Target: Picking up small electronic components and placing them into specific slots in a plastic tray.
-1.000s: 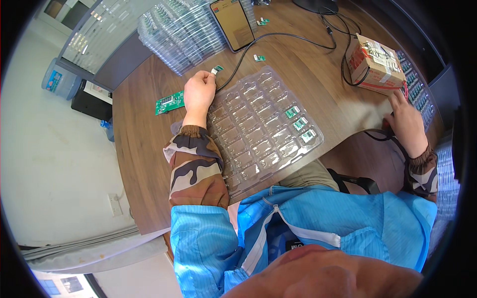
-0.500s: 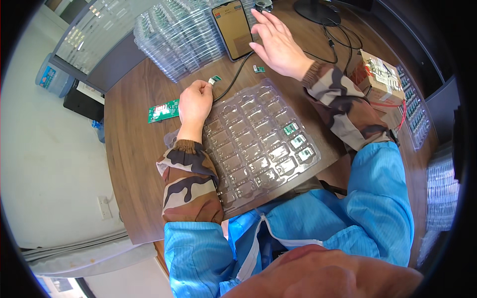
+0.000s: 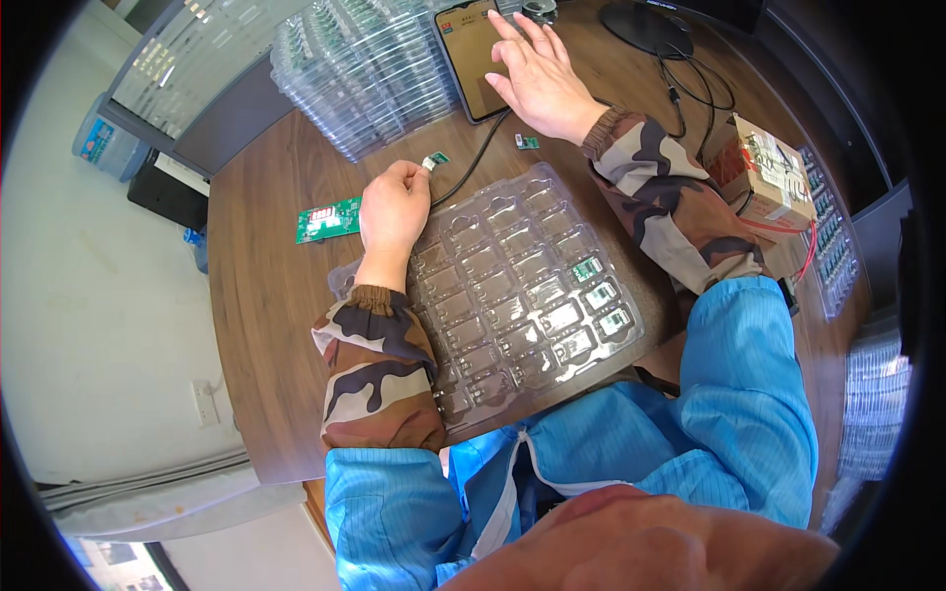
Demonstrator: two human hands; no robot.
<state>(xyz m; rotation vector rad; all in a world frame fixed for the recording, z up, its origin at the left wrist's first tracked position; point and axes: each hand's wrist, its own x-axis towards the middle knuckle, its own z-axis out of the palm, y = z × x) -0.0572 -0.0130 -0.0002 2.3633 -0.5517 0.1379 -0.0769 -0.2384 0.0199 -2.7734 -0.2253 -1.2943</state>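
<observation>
My left hand (image 3: 394,212) pinches a small green circuit board (image 3: 438,160) with a white part on it, above the far left edge of a clear plastic blister tray (image 3: 493,286). My right hand (image 3: 542,87) has its fingers spread, and its fingertips lie over the upper right part of a smartphone's screen (image 3: 465,69); whether they touch it I cannot tell. The phone stands tilted. Three small boards, one of them green (image 3: 587,269), sit in the tray's right column. Another small board (image 3: 527,143) lies on the table beyond the tray.
Left of my left hand lies a larger green circuit board (image 3: 327,221) with a red display. Stacked filled trays (image 3: 360,84) stand at the back. A black cable (image 3: 477,163) runs by the phone. At right are a cardboard box (image 3: 764,182), another filled tray (image 3: 836,246) and a monitor base (image 3: 645,28).
My right hand has shifted from the phone's right edge to over its screen. The left hand keeps its pinch on the small board. The whole view has shifted slightly.
</observation>
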